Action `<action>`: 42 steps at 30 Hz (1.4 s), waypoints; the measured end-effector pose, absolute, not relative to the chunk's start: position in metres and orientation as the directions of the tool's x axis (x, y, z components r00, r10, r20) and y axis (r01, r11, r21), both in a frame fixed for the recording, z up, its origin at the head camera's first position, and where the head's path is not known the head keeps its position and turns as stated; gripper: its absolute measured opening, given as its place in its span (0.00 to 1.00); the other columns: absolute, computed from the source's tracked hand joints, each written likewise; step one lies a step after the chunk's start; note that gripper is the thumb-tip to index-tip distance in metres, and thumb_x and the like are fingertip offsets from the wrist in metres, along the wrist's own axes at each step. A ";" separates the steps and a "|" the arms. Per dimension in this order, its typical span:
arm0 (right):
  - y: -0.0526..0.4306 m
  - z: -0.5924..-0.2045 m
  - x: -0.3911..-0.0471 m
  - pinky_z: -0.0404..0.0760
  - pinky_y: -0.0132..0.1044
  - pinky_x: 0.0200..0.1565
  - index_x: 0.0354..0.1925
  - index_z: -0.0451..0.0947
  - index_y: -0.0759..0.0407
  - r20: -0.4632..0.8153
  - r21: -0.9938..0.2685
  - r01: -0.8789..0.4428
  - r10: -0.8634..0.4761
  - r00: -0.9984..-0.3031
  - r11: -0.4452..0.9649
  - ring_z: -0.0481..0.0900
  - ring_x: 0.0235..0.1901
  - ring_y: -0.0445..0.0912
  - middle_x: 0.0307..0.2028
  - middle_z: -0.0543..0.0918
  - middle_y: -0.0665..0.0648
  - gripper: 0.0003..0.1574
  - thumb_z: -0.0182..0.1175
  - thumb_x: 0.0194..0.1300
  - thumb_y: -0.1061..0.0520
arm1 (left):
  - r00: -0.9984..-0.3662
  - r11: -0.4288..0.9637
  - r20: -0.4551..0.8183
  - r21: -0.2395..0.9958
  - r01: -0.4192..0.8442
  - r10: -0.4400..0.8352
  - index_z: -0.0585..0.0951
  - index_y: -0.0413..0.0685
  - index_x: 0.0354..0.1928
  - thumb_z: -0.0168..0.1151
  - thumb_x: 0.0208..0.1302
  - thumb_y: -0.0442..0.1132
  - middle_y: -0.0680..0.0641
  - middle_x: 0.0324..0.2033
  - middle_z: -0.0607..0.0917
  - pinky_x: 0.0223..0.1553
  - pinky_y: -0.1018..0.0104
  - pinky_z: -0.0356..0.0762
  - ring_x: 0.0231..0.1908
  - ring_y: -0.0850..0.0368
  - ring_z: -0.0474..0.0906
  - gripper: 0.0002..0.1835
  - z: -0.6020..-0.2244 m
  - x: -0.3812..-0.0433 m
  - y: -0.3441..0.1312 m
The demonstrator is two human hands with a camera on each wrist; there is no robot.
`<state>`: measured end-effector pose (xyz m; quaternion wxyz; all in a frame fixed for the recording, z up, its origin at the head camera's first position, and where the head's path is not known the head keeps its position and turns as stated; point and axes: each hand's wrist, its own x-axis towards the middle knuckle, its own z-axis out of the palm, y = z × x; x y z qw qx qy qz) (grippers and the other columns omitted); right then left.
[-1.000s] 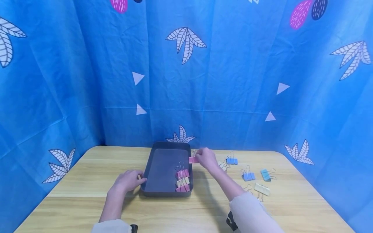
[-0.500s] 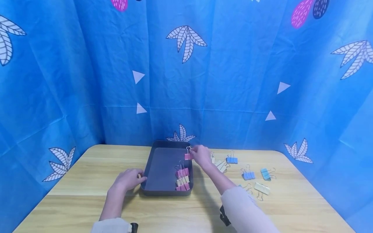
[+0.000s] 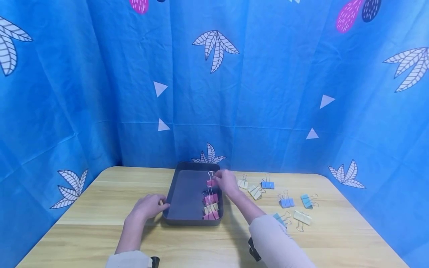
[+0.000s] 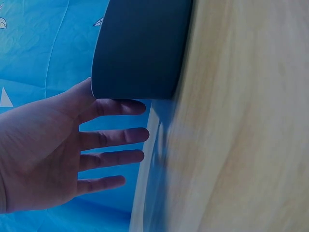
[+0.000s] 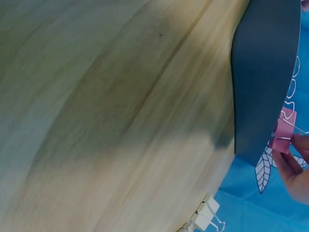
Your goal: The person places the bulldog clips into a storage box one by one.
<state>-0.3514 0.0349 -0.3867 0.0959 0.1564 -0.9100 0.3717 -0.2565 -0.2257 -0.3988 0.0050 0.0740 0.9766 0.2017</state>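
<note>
My right hand (image 3: 226,181) pinches a pink binder clip (image 3: 210,182) inside the right wall of the dark grey tray (image 3: 182,222). In the right wrist view, thumb and fingertips hold this pink clip (image 5: 284,130) just above the tray's rim. Nearer me along the tray's right side lie a pink binder clip (image 3: 211,198), a cream one (image 3: 211,208) and another pink one (image 3: 211,216). My left hand (image 3: 147,206) holds the tray's left wall near the front corner. Its thumb reaches over the rim, while the other fingers (image 4: 113,137) extend straight outside.
Right of the tray, on the wooden table (image 3: 94,208), lie several loose binder clips: cream (image 3: 256,192), blue (image 3: 286,202) and teal (image 3: 306,201). Another cream clip (image 3: 302,217) lies nearer me. A blue patterned curtain (image 3: 214,104) hangs round the table's back and sides.
My right hand has carried the pink binder clip leftward over the tray's right rim and then lower inside it. The left hand has stayed at the tray.
</note>
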 end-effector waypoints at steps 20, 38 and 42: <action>0.031 -0.408 -0.352 0.79 0.34 0.34 0.32 0.82 0.61 0.291 -0.381 -0.436 -0.342 -0.894 0.815 0.80 0.31 0.48 0.29 0.83 0.56 0.03 0.62 0.56 0.63 | -0.988 0.902 0.036 0.405 0.153 0.151 0.81 0.40 0.43 0.60 0.60 0.43 0.46 0.34 0.81 0.38 0.49 0.74 0.35 0.50 0.76 0.14 -0.396 -0.254 -0.225; 0.028 -0.414 -0.352 0.78 0.40 0.38 0.25 0.83 0.61 0.370 -0.304 -0.438 -0.319 -0.872 0.846 0.75 0.34 0.51 0.29 0.78 0.57 0.02 0.64 0.51 0.66 | -0.990 0.897 0.022 0.420 0.136 0.140 0.81 0.40 0.43 0.60 0.60 0.42 0.47 0.33 0.81 0.36 0.52 0.75 0.33 0.53 0.75 0.14 -0.399 -0.255 -0.225; 0.027 -0.417 -0.355 0.78 0.40 0.38 0.22 0.81 0.60 0.410 -0.265 -0.452 -0.325 -0.853 0.852 0.75 0.35 0.52 0.30 0.78 0.58 0.04 0.64 0.49 0.66 | -0.990 0.896 0.024 0.423 0.137 0.140 0.81 0.40 0.43 0.60 0.61 0.42 0.47 0.33 0.81 0.36 0.52 0.75 0.33 0.53 0.76 0.14 -0.398 -0.254 -0.224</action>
